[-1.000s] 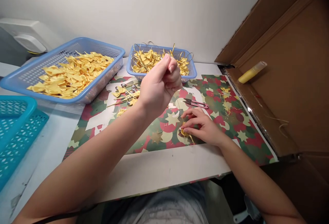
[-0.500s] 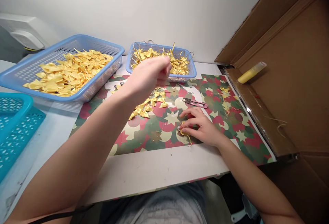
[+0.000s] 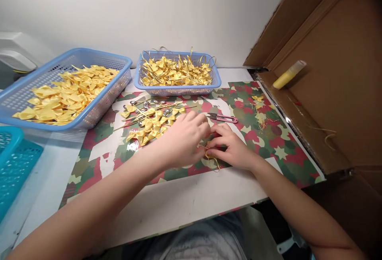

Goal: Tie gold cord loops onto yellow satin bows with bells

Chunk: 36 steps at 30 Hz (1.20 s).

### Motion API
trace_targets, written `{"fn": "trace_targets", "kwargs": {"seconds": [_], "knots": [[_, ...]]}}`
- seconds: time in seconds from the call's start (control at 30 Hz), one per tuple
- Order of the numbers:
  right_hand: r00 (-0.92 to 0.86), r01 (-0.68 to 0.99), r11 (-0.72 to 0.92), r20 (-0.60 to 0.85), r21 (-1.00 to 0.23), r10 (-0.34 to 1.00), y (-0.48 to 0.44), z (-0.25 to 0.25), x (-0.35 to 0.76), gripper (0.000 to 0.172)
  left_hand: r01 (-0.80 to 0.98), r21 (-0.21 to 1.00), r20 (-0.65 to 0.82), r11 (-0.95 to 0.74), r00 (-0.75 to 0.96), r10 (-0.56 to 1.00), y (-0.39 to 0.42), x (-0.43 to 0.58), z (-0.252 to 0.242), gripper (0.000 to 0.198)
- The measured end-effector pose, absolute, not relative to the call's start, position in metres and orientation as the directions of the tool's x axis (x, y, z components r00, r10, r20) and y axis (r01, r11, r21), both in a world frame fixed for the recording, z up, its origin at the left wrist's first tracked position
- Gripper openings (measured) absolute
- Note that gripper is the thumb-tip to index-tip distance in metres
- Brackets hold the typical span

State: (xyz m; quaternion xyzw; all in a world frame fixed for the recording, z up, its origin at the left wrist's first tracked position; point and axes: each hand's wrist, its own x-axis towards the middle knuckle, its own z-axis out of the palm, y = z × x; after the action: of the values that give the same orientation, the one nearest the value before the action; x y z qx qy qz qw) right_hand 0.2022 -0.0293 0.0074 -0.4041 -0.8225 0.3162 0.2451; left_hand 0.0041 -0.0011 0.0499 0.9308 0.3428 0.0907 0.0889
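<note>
My right hand (image 3: 231,147) rests near the front of the camouflage-patterned sheet (image 3: 191,176), thumb and fingers pinched on a small yellow bow with a gold cord loop (image 3: 216,164). Most of that bow is hidden by the fingers. Right beside it, my left hand (image 3: 189,136) has its fingers bent and closed; what they hold, if anything, is hidden. Left of my hands lies a pile of yellow ribbon bows (image 3: 153,123), with gold cords (image 3: 135,117) and round silvery pieces (image 3: 146,104) among them. Pink-handled thread snips (image 3: 223,118) lie just beyond my right hand.
A blue basket (image 3: 179,89) of corded bows stands at the back, a larger blue basket (image 3: 101,107) of yellow bows at the left. A teal basket (image 3: 26,160) sits nearer. Thread scraps (image 3: 262,120) lie right, by a cardboard wall (image 3: 328,73) with a yellow tube (image 3: 289,75).
My left hand has come down from in front of the back basket to beside my right hand. My right hand stays in place on the bow. The view has shifted slightly.
</note>
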Motion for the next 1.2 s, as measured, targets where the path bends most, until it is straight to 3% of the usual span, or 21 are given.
{"fn": "trace_targets", "kwargs": {"seconds": [0.13,0.43,0.67,0.83,1.2], "knots": [[-0.547,0.498,0.484,0.172,-0.720,0.819,-0.030,0.007,0.200,0.013,0.564,0.133,0.208,-0.815,0.788,0.579,-0.010,0.005,0.039,0.028],[-0.523,0.532,0.481,0.177,-0.697,0.834,-0.032,0.011,0.197,0.011,0.488,0.151,0.374,-0.859,0.777,0.507,-0.011,-0.009,0.014,0.017],[-0.531,0.529,0.499,0.191,-0.686,0.826,-0.034,0.011,0.199,0.001,0.485,0.283,0.339,-0.827,0.756,0.559,-0.014,-0.016,0.010,0.014],[-0.526,0.542,0.495,0.186,-0.679,0.830,-0.036,0.015,0.200,0.009,0.468,0.331,0.323,-0.820,0.760,0.564,-0.016,-0.018,0.009,0.010],[-0.490,0.551,0.552,0.292,-0.627,0.821,-0.035,0.011,0.197,0.009,0.439,0.395,0.325,-0.807,0.755,0.569,-0.019,-0.013,0.011,0.005]]}}
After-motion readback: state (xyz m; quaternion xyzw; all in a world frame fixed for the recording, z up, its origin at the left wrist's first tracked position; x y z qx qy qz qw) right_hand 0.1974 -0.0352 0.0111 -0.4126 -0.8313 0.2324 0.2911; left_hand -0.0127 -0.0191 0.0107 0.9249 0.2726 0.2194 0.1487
